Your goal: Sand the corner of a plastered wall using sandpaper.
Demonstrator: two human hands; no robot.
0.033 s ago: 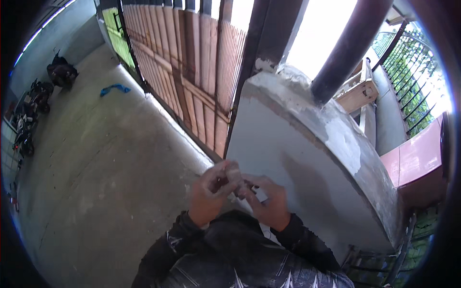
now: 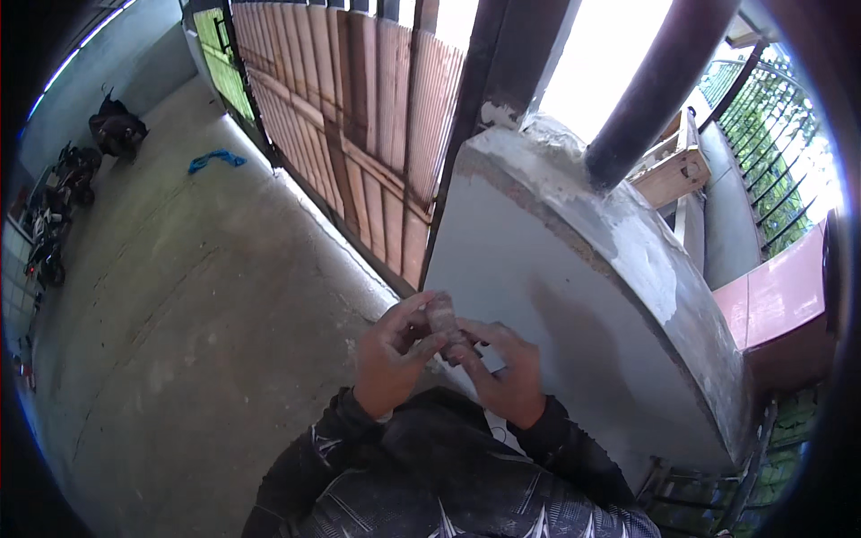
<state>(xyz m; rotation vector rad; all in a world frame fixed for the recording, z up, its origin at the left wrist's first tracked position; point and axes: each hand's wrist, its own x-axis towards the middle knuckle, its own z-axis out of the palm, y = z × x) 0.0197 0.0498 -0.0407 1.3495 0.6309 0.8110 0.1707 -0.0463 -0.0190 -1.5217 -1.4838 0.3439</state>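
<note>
In front of my chest, my left hand [image 2: 393, 354] pinches a small, stubby, brownish-grey object [image 2: 440, 312] with a paler band across it. Its exact kind I cannot make out. My right hand [image 2: 507, 368] closes its thumb and fingers on the lower end of the same piece, where something dark shows between the fingertips. Part of it is hidden by the fingers of both hands. The hands meet just in front of a low, grey plastered wall [image 2: 520, 269] and touch nothing else that I can see.
A slatted brown gate [image 2: 359, 134] runs ahead on the left side of the wall. A dark pipe [image 2: 659, 85] rises from the wall's rough top. Parked motorcycles [image 2: 72, 175] and a blue cloth-like item [image 2: 215, 161] are on the concrete floor [image 2: 179, 359]. A pink panel [image 2: 776, 291] stands at right.
The view has shifted very slightly. Both hands, smeared by motion before, look sharper now and keep nearly the same place and grip on the small object.
</note>
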